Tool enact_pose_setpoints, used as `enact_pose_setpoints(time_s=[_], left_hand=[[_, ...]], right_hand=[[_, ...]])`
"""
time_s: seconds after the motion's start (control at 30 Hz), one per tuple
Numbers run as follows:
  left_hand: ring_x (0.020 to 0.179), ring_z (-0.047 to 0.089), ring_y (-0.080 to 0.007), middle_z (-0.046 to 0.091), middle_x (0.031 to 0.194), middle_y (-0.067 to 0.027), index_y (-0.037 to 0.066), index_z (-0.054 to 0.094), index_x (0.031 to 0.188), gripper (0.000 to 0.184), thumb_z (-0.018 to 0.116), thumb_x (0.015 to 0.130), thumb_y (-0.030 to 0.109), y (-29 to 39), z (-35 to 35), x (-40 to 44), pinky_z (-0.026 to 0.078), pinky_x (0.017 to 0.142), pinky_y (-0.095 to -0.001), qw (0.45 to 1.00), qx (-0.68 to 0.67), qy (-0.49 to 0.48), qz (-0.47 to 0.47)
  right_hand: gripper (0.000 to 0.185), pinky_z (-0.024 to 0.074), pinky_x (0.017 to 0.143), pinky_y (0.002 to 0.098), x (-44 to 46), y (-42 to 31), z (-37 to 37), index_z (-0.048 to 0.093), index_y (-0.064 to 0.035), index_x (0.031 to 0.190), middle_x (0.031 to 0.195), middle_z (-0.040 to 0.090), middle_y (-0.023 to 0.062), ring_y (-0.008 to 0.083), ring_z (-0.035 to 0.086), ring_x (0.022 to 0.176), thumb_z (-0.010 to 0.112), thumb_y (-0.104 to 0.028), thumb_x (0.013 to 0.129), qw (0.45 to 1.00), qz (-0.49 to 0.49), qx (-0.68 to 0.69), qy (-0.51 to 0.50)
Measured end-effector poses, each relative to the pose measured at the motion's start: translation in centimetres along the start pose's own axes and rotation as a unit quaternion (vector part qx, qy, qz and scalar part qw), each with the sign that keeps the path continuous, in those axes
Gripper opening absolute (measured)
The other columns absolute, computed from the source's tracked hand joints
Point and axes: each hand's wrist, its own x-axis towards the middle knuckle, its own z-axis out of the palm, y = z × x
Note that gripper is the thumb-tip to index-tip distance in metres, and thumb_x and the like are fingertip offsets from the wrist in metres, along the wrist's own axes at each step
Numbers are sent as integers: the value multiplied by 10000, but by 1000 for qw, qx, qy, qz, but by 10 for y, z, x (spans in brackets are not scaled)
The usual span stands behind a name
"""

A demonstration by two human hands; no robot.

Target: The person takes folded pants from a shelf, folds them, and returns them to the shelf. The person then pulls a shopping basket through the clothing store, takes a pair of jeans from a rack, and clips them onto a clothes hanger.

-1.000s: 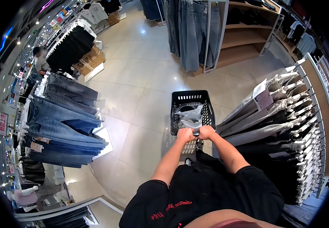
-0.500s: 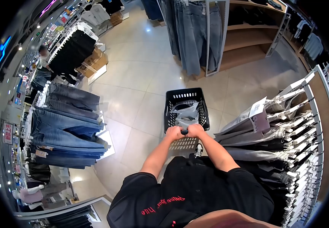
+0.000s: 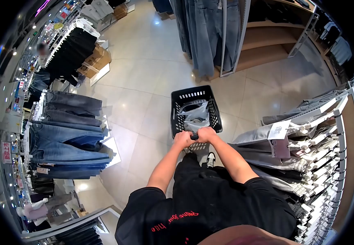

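A black shopping basket [image 3: 175, 114] with slotted walls is out in front of my body. My left hand [image 3: 183, 139] and my right hand [image 3: 206, 134] are side by side at its near end, fingers wrapped round a dark handle [image 3: 194, 137]. Inside the basket lie clear plastic packages [image 3: 197, 118], with something dark and something greyish showing through; their exact contents cannot be made out. My hands partly cover the basket's near edge.
To the left hang blue jeans [image 3: 62, 136] on a rack. Close on the right is a rack of grey and black trousers [image 3: 250, 141] with white hangers. Grey jeans [image 3: 203, 36] and wooden shelves [image 3: 269, 38] stand ahead. Tiled floor [image 3: 140, 98] runs between them. A person [image 3: 43, 51] is far left.
The basket and both hands sit slightly higher and further left in view. The right-hand rack shows more at its far end, and my shoe is more visible. Both hands keep their grip.
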Motion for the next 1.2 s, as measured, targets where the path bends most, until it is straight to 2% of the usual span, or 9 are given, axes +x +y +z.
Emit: enact_pose_setpoints(time_s=[0.17,0.2,0.27,0.37,0.77,0.87,1.1,1.17,1.2], left_hand=[[914,759,-367,782,921,-166,184,828,1017,429,808,747,517,-3,-4,36,601,827,-479,1000,-12,0,-22],[932,763,-353,788,958,-169,177,833,1059,413,810,764,466,-2,-7,42,605,834,-463,999,-11,-9,-29],[931,764,-352,788,966,-169,174,832,1065,416,809,767,463,-1,-16,58,605,834,-462,999,-26,-6,-37],[922,764,-351,788,970,-170,167,829,1078,407,802,781,445,-4,-33,81,604,827,-463,998,-42,-2,-43],[894,761,-390,780,922,-191,146,823,984,298,756,824,387,-73,-85,176,606,810,-498,995,-101,16,-23],[866,763,-397,780,900,-189,140,824,971,284,726,836,370,-93,-93,193,606,817,-495,994,-93,58,-23],[880,764,-392,782,902,-187,139,817,993,306,725,838,387,-122,-132,236,604,808,-497,996,-69,24,-49],[903,753,-403,774,917,-190,164,816,992,378,752,826,498,-131,-133,255,593,785,-504,995,-72,23,-63],[907,751,-405,774,923,-185,176,815,985,372,746,828,506,-133,-139,264,593,789,-506,994,-72,28,-71]], right_hand=[[463,603,898,474,29,20,-25,817,-84,982,1038,791,173,365,759,999,815,-488,757,999,-8,-33,-13],[397,605,861,481,35,24,-30,815,-112,935,965,786,166,369,756,948,798,-455,737,999,-20,-34,5],[322,607,807,485,51,27,-43,806,-135,855,869,776,156,371,753,880,777,-421,708,998,-34,-54,26],[348,607,867,465,75,27,-71,831,-137,915,975,794,154,347,763,969,794,-431,733,997,-7,-73,-9],[317,609,782,477,191,24,-138,820,-166,824,871,783,141,355,758,871,783,-439,666,994,-4,-104,9],[321,606,781,477,213,11,-150,825,-168,837,874,781,142,355,756,874,788,-438,667,997,6,-80,21],[318,600,800,477,266,7,-178,826,-156,830,874,778,148,364,753,889,770,-429,676,998,3,-69,10],[316,599,798,480,281,7,-193,826,-156,832,870,778,148,365,754,887,769,-425,677,998,-3,-65,10],[315,598,796,481,291,10,-198,827,-155,833,869,778,148,368,754,888,766,-425,682,997,-12,-70,13]])
